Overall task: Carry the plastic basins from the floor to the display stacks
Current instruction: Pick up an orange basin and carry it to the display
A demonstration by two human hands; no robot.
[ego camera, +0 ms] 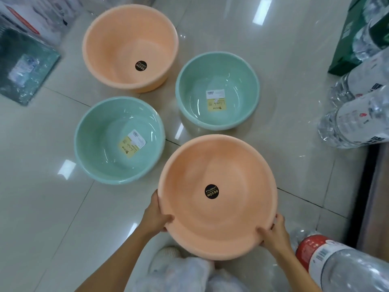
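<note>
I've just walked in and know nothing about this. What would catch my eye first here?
First, the round peach plastic basin with a black sticker, gripped at its near rim by the left hand and right hand. Beyond it on the glossy tiled floor sit a second peach plastic basin and two mint-green plastic basins, one on the left and one on the right.

Brightness: pretty bright and even, soft indoor light all over.
Light source: overhead, going by the white strip reflections on the glossy floor (pixel 52 207).
Glare: small hot spots on the tiles and shiny streaks inside the two green basins (pixel 120 140).
Shadows: weak, just faint smudges under the basins.
Sharpness: centre is decent, a bit soft overall.
Edges: wide-angle bending, with the wrapped bottles (pixel 357 114) on the right smeared and blurry.
</note>
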